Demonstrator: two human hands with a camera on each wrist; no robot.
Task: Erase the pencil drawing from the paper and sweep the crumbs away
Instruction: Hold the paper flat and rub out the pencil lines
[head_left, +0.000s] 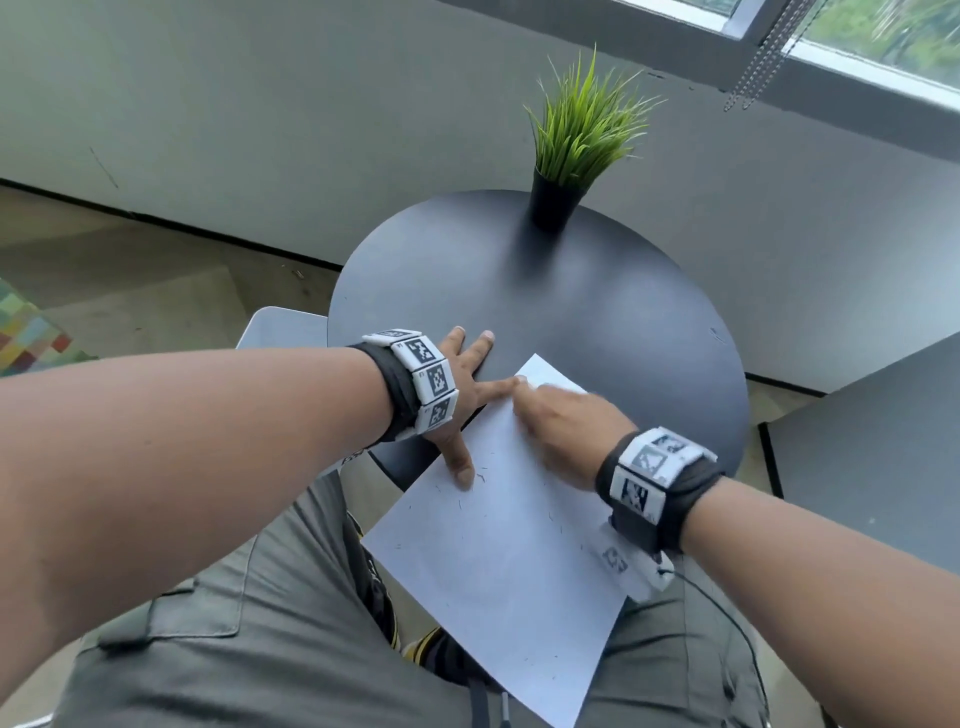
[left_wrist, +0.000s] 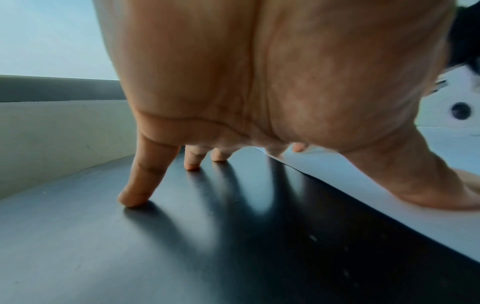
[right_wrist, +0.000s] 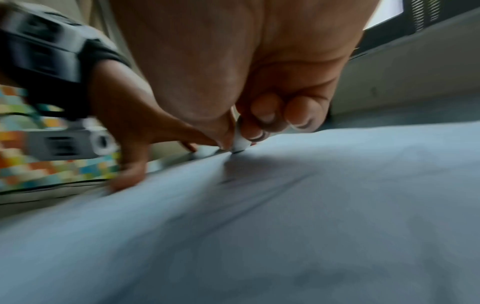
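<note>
A white sheet of paper (head_left: 498, 545) lies askew across the near edge of the round dark table (head_left: 597, 312), overhanging my lap. Dark eraser crumbs (head_left: 480, 475) are scattered over it. My left hand (head_left: 462, 395) is spread flat, thumb and forefinger pressing on the paper's left edge, the other fingers (left_wrist: 132, 197) on the table. My right hand (head_left: 561, 415), blurred, pinches a small white eraser (right_wrist: 240, 143) and presses its tip on the paper (right_wrist: 285, 226) near the far corner. In the head view the eraser is hidden under the hand.
A black pot with green grass-like plant (head_left: 561, 171) stands at the table's far side. A second grey table surface (head_left: 883, 457) is at the right. A white chair (head_left: 280, 327) and a colourful rug (head_left: 31, 338) lie to the left.
</note>
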